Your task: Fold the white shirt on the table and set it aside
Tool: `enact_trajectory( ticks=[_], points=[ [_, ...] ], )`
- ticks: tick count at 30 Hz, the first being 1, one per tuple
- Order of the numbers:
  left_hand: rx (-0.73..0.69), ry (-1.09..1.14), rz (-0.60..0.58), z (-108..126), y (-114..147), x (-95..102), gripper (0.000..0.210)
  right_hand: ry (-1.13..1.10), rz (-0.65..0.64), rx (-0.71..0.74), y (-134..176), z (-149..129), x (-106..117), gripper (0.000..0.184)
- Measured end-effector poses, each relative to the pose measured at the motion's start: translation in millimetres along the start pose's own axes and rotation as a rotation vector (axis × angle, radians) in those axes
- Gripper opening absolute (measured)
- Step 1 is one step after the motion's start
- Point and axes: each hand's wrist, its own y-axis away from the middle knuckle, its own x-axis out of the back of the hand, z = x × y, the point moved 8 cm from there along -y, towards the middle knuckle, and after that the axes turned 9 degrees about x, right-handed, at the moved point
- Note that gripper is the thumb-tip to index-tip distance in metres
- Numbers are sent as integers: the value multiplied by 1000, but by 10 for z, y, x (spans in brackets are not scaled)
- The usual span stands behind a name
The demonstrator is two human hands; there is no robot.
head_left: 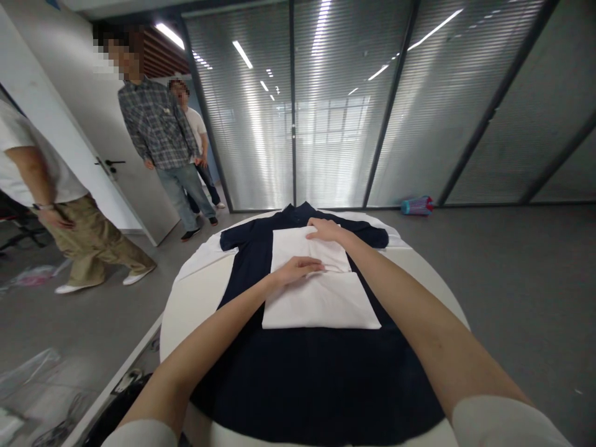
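Note:
A folded white cloth, possibly a garment, lies on a navy short-sleeved shirt with a collar. The shirt is spread out with its collar at the far side. My left hand rests on the middle of the white cloth, fingers stretched out beside a crease across it. Farther up, my right hand lies on the cloth's far part, fingers slightly bent and apart. White fabric shows from under the navy shirt on both sides.
A round white table carries the garments. At left, a person in khaki trousers, one in a plaid shirt and another in white are near an open door. A blue and pink basket lies by the glass wall.

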Motion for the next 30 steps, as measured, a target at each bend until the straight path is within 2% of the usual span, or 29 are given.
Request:
enact_trajectory(
  ticks=[3,5,7,11,13,18,20,22,25,27,30],
  points=[
    [44,115,-15,-49,-45,26,39,44,45,25,137,-164,213,35],
    [18,83,-3,-38,-19,9,35,98,78,56,248,-290,340,32],
    [-56,-57,39,29,63,-32,30,142,103,99,352,-399,432,29],
    [-279,-484,155,282,305,-181,28,161,119,150,484,-478,515,29],
    [-328,-557,182,358,340,-214,26,158,100,163,511,-481,525,31],
    [-170,-228,209,216,69,-28,21,94,63,208,549,-565,548,26],
    [-154,-209,231,159,4,10,20,72,56,222,573,-620,555,22],
    [-182,-297,283,164,29,12,23,65,51,220,600,-659,564,28],
    [-333,-547,335,315,191,-114,26,87,26,170,627,-650,578,50],
    [-424,-633,310,410,286,-237,23,117,-46,140,634,-625,548,48],
    [-341,-475,175,378,269,-331,19,172,-104,166,652,-629,527,27]
  ],
)
